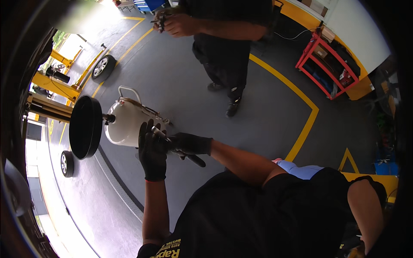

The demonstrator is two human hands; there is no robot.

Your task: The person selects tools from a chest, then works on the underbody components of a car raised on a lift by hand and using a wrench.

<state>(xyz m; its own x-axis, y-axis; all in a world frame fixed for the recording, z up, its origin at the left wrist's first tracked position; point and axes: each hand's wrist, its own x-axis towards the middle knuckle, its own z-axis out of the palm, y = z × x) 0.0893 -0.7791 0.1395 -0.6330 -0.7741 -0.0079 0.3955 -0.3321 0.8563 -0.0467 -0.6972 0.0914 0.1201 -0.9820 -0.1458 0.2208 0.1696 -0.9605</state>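
Note:
Both my hands wear black gloves and meet low in front of me. My right hand (187,144) is closed round a hand tool with a silver metal end (158,131) and a dark handle (196,161); its exact kind is not clear. The fingers of my left hand (152,150) are stretched upward beside the metal end, which lies against or just in front of them. Right behind my hands stands a whitish tank (124,124) with a bent metal handle. A wide black round pan (86,127) sits to its left.
A person in dark clothes (221,56) stands ahead, holding a small metal part (161,21). Yellow lift parts (53,86) and two wheels (103,68) are at left. A red cart (329,64) stands at far right. Someone in light blue (299,169) is near my right side.

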